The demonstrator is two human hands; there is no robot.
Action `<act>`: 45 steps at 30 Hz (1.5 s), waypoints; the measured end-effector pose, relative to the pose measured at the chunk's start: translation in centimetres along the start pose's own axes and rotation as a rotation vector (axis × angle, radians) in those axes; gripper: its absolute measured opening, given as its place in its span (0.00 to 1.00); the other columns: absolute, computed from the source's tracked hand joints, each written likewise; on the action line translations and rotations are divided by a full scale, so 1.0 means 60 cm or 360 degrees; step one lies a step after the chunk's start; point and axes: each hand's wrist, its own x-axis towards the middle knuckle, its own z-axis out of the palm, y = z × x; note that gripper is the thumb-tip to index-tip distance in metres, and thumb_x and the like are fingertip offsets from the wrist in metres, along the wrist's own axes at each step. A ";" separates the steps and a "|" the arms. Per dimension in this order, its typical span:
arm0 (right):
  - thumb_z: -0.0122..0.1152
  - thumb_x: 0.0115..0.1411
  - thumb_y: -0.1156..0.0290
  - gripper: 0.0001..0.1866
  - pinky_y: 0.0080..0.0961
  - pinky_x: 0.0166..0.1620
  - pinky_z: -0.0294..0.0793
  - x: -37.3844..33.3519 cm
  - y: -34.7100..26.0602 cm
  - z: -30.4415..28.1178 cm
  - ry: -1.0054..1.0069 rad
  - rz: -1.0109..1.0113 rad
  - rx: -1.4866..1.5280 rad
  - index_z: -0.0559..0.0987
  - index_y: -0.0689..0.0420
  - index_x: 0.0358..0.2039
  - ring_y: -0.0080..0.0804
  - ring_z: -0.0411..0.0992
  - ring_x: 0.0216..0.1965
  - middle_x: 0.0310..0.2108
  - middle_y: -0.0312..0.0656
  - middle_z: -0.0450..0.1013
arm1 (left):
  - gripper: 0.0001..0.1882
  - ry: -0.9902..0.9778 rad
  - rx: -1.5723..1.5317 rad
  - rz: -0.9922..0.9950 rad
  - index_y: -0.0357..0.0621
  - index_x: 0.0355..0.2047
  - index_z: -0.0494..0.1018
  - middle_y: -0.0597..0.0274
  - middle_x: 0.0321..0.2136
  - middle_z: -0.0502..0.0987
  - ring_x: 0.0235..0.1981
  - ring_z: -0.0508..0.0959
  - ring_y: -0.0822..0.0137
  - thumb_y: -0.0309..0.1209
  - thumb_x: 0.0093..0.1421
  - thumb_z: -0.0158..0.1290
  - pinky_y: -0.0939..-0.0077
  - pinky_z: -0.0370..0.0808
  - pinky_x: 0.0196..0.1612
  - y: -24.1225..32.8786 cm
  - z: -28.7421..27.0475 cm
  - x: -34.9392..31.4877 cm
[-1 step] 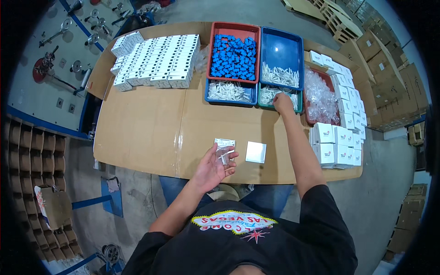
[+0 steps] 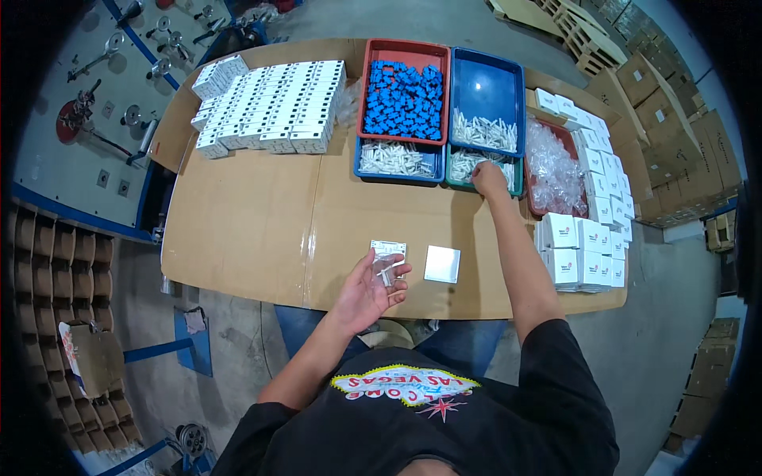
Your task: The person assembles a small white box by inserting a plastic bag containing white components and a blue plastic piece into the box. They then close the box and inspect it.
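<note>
My left hand [image 2: 361, 297] is turned palm up near the front of the table, fingers curled around a small clear plastic bag [image 2: 386, 274] with white pieces in it. Just beyond its fingertips lies a flat white printed piece [image 2: 390, 247], partly covered by the bag. A pale grey square plate [image 2: 442, 264] rests on the cardboard to the right. My right hand [image 2: 490, 179] reaches into a green tray [image 2: 520, 178] of small white plastic parts [image 2: 464, 165]. Its fingers point down and look closed; whatever is between the fingertips is hidden.
Stacked trays stand at the back: a red tray [image 2: 406, 49] with blue parts and blue trays [image 2: 486, 71] with white parts. White boxes [image 2: 274, 103] fill the back left. A heap of clear bags [image 2: 553, 166] and stacked white boxes [image 2: 578, 242] occupy the right.
</note>
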 end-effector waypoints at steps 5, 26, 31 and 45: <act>0.69 0.51 0.67 0.07 0.43 0.43 0.77 0.009 0.025 0.002 -0.0027 -0.0051 -0.0034 0.84 0.53 0.30 0.51 0.79 0.39 0.32 0.51 0.80 | 0.28 0.0039 0.0015 0.0010 0.41 0.57 0.70 0.55 0.48 0.77 0.41 0.78 0.62 0.52 0.73 0.40 0.64 0.74 0.48 -0.002 -0.004 -0.007; 0.68 0.60 0.66 0.11 0.26 0.37 0.74 -0.061 -0.017 -0.050 0.0386 -0.0214 0.1076 0.84 0.61 0.39 0.29 0.77 0.32 0.30 0.41 0.80 | 0.30 -0.0259 -0.0122 0.0068 0.41 0.58 0.70 0.55 0.48 0.80 0.46 0.80 0.57 0.54 0.73 0.39 0.61 0.74 0.52 0.000 0.003 -0.003; 0.67 0.61 0.74 0.09 0.15 0.36 0.70 -0.252 -0.187 -0.160 -0.0077 -0.0363 0.1924 0.81 0.63 0.41 0.17 0.72 0.31 0.31 0.33 0.78 | 0.31 -0.0308 -0.0095 0.0087 0.41 0.60 0.69 0.55 0.50 0.79 0.51 0.78 0.57 0.54 0.72 0.40 0.59 0.73 0.54 0.003 0.014 -0.003; 0.68 0.59 0.74 0.07 0.17 0.34 0.68 -0.391 -0.300 -0.216 -0.0648 -0.0733 0.1517 0.81 0.60 0.37 0.15 0.69 0.30 0.29 0.31 0.76 | 0.28 -0.0245 0.0237 0.0140 0.46 0.60 0.68 0.58 0.52 0.76 0.54 0.77 0.61 0.54 0.72 0.41 0.64 0.75 0.53 -0.016 0.019 -0.015</act>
